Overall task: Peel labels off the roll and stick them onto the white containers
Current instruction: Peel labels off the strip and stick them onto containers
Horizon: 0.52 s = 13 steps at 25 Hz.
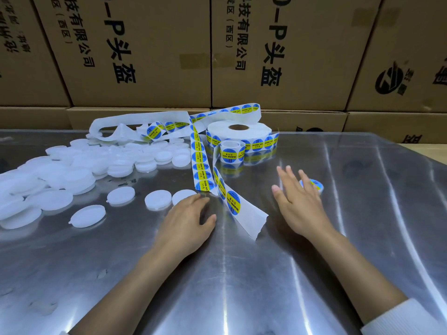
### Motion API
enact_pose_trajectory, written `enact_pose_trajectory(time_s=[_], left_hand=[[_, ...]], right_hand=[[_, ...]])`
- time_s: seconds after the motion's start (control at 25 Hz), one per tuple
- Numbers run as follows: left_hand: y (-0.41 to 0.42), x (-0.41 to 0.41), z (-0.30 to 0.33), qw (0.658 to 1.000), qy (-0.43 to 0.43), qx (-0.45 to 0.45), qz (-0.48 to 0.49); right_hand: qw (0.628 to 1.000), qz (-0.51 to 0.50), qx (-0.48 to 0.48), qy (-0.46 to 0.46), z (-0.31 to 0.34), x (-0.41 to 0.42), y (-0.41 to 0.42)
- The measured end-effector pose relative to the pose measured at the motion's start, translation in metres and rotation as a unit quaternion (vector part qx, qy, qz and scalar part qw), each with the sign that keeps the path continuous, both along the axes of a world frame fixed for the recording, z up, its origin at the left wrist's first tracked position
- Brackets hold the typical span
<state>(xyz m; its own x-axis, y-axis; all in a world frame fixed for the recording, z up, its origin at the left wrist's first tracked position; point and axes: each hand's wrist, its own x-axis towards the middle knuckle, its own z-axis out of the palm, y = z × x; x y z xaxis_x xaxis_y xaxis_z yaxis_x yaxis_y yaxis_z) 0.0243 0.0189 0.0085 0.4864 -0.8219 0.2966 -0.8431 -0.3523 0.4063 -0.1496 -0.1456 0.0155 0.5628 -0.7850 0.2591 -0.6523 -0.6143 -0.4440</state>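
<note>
Both hands are resting low over a brushed stainless-steel table [314, 250] with a streaked, reflective sheen. The left hand [186, 221] is lying palm-down, fingers loosely bent, fingertips touching the rim of a flat, round, matte white container [182, 195]; it is gripping nothing. The right hand [300, 201] is hovering with fingers straight and spread, holding nothing, its fingertips partly covering a labelled container [316, 186] carrying a round blue-and-yellow sticker. Between the hands, a glossy paper backing strip [232, 201] is trailing down with circular labels on it, ending in a torn blank end. It is curling back to the label roll [239, 135], lying flat on its side with a cardboard core. A loose heap of white containers [72, 170] is spreading across the left side. Printed corrugated cardboard boxes [278, 52] are standing stacked behind the table.
</note>
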Motion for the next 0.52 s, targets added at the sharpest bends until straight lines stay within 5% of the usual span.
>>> enact_pose_trajectory(time_s=[0.36,0.52], left_hand=[[0.002,-0.010,0.005,0.998,-0.008,-0.025,-0.052],[-0.002,-0.014,0.003,0.995,0.010,-0.057,-0.083]], right_hand=[[0.969,0.129,0.157,-0.139,0.010,0.012,0.031],[0.965,0.162,0.149,-0.145,0.004,0.024,0.041]])
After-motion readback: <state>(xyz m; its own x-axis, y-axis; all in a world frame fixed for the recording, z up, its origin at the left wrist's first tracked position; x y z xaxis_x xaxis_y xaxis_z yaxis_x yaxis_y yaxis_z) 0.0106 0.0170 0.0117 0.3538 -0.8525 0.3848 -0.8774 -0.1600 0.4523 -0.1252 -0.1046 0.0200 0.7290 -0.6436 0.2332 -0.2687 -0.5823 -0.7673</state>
